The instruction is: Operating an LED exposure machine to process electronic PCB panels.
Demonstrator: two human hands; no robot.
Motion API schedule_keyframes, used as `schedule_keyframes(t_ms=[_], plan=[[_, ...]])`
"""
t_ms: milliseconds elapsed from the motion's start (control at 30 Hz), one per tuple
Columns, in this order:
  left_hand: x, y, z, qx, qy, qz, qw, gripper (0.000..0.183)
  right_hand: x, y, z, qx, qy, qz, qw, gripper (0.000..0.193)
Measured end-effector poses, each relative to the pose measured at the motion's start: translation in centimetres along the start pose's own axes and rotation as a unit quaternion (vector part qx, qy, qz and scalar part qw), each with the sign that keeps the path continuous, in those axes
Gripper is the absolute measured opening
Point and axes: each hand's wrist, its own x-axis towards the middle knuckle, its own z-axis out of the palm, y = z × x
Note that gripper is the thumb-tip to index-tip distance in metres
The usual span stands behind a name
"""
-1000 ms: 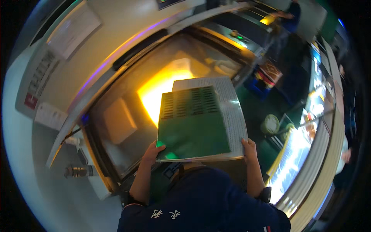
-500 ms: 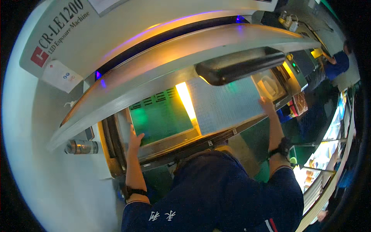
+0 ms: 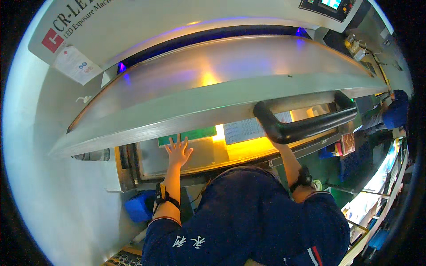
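My left hand [image 3: 179, 152] reaches under the raised lid with its fingers spread, their tips at the near edge of a green panel [image 3: 202, 133]. Nothing is held in it. To the right lies a pale blue panel [image 3: 243, 131] covered in fine marks. My right hand [image 3: 274, 141] is near that panel's right part, but the lid's black handle [image 3: 310, 126] hides its fingers. Both panels rest on the glass bed [image 3: 204, 155] of an exposure machine, and yellow light glows between and in front of them. The lid [image 3: 213, 93] covers their far parts.
A small screen with buttons [image 3: 331, 4] is at the upper right. Left of the bed stands a cylindrical container [image 3: 93, 155], partly behind the lid. Below it is a blue bin [image 3: 140, 207]. Another person [image 3: 396, 111] works at the far right.
Both panels lie farther from me, with more glowing bed in front. My left hand has left the green panel's left edge and spread out. My right hand has moved left, behind the handle.
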Motion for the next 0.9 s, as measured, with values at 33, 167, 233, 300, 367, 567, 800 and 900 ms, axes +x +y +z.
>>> schedule_keyframes(t_ms=[33, 167, 233, 300, 367, 567, 800, 900], plan=[[1.1, 0.8, -0.5, -0.012, -0.022, 0.008, 1.000, 0.069, 0.7, -0.7, -1.1, 0.078, 0.032, -0.021, 0.996, 0.067], [-1.8, -1.8, 1.4, 0.001, -0.017, -0.035, 0.999, 0.066, 4.3, -31.8, -1.5, -0.233, 0.310, -0.252, 0.886, 0.082], [-0.9, -1.0, 1.5, 0.004, 0.003, -0.017, 1.000, 0.067, 4.7, -44.1, -2.9, -0.337, 0.350, -0.426, 0.763, 0.071], [-0.8, 0.0, 1.8, 0.000, 0.021, -0.007, 1.000, 0.069, 3.4, -47.6, -3.5, -0.366, 0.261, -0.369, 0.813, 0.062], [-1.3, 0.7, 2.1, -0.136, 0.109, -0.039, 0.984, 0.074, 3.0, -49.0, -3.6, -0.427, 0.166, -0.306, 0.835, 0.049], [-8.9, 12.3, -8.9, -0.574, -0.261, 0.304, 0.714, 0.061, -7.9, -41.2, -2.6, -0.479, -0.015, -0.207, 0.853, 0.020], [-3.9, 19.2, -9.7, -0.218, -0.158, 0.419, 0.867, 0.058, -16.6, -17.7, 2.3, -0.613, -0.408, 0.095, 0.670, 0.040], [1.4, 14.4, -1.2, -0.086, 0.047, 0.064, 0.993, 0.073, -16.6, -13.9, 2.6, -0.577, -0.427, 0.075, 0.692, 0.043]])
